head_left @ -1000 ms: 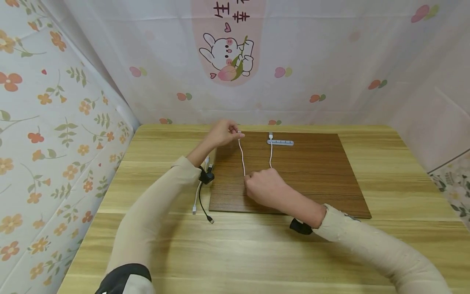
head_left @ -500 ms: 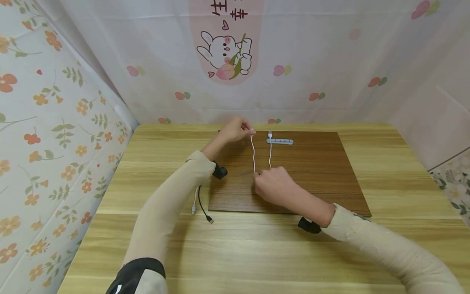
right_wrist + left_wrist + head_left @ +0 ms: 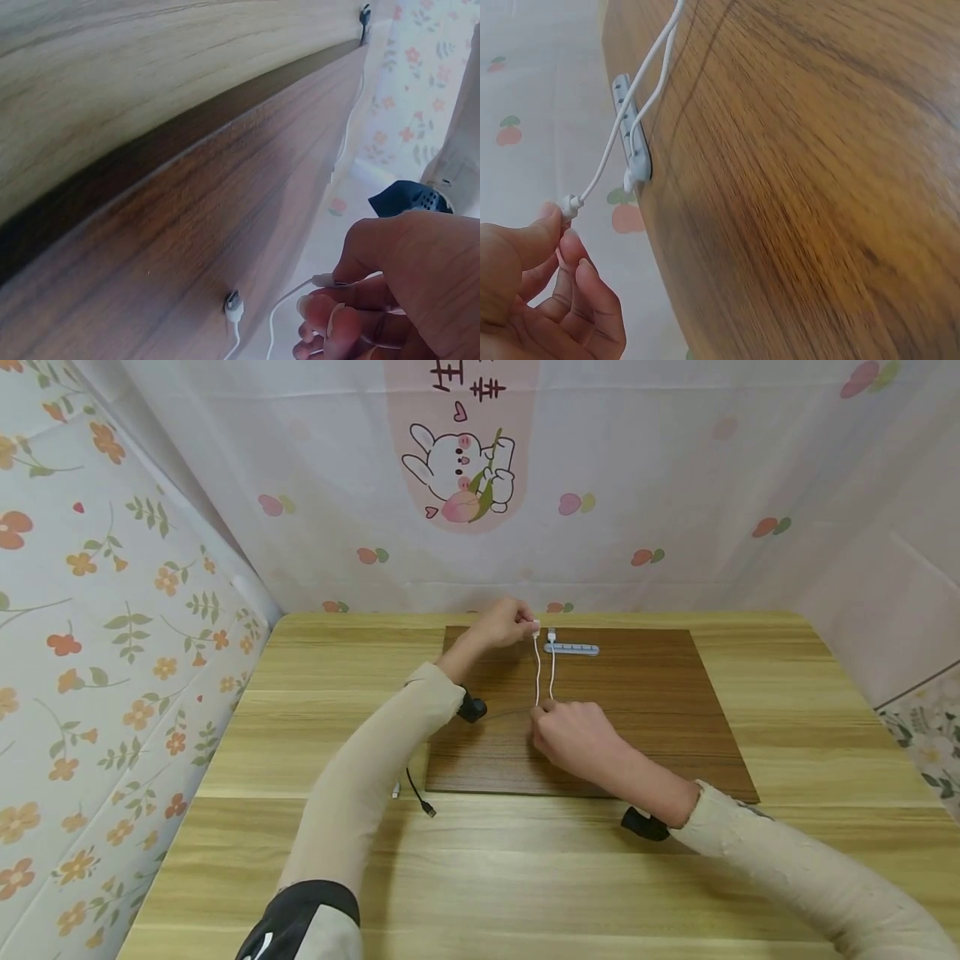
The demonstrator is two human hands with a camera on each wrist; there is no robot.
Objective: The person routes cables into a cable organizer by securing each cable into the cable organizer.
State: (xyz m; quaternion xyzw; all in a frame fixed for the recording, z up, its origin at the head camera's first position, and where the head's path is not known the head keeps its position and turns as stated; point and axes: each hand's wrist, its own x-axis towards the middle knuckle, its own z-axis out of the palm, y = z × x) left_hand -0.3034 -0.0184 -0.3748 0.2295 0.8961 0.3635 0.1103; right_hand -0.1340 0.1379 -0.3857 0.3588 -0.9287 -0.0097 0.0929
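Note:
My left hand point(image 3: 508, 623) pinches the plug of a white cable point(image 3: 592, 180) by the board's back edge, left of the grey-blue cable clip point(image 3: 576, 649). Between finger and thumb, my right hand point(image 3: 573, 735) grips the other end of that cable, seen at its plug point(image 3: 324, 280) in the right wrist view. A second white cable point(image 3: 552, 677) runs through the left end of the clip, its upper plug point(image 3: 552, 635) behind it; its lower plug point(image 3: 235, 307) lies on the brown board point(image 3: 645, 718).
Left of the board, a black cable point(image 3: 420, 798) and a white plug point(image 3: 396, 791) lie on the light wooden table point(image 3: 480, 877), partly hidden by the left sleeve. A printed curtain point(image 3: 645, 468) hangs behind the table.
Both hands have moved to the right with the white cable stretched between them, bringing it close beside the cable in the clip. The left sleeve now covers more of the cables on the left.

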